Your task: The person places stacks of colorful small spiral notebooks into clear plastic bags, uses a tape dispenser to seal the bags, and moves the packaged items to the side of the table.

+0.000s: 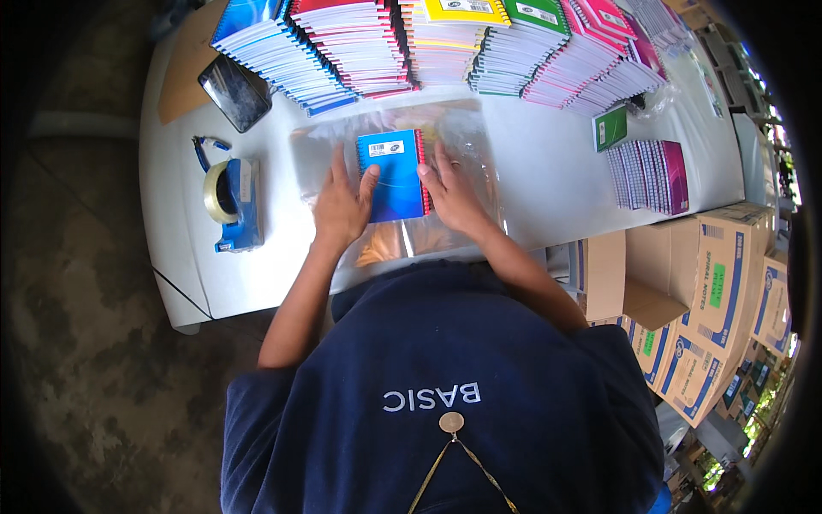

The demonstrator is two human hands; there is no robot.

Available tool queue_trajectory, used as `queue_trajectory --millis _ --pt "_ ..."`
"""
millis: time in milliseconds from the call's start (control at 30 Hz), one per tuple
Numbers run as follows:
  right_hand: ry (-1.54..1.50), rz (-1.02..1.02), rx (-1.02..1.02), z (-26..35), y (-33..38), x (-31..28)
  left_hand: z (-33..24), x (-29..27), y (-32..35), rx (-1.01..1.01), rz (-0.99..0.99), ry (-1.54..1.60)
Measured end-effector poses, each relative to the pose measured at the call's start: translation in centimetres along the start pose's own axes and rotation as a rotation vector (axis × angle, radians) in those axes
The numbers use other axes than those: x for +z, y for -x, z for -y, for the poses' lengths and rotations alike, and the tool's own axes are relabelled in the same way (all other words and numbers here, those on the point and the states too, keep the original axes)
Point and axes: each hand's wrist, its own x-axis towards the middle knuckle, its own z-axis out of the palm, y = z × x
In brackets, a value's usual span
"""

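White table (548, 171), blue notebook (391, 174) between flat hands, fingers spread, clear plastic sheet (467, 146) edges indistinct.

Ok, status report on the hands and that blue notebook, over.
Left hand flat, fingers on the blue notebook. Right hand flat at its spiral edge. Notebook lies on a clear plastic bag. Tape dispenser off to the left, nothing in the way.
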Motion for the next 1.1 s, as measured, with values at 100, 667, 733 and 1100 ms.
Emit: queue_trajectory --millis 100,667,733,1100 --pt "-0.434 -0.029 -0.212 -1.8 -0.6 3.1 1.6 4.6 -0.1 0.091 -0.070 0.662" --pt "0.380 -0.602 -0.138 -5.3 1.3 -0.8 6.9 5.7 2.1 -0.072 -0.570 -0.347" --pt "0.027 -0.571 -0.196 -4.3 0.7 -1.4 6.6 4.8 2.1 0.034 -0.673 -0.209" --pt "-0.011 0.165 0.118 -0.7 -0.6 -6.6 8.3 -1.5 2.1 -0.366 0.141 0.623"
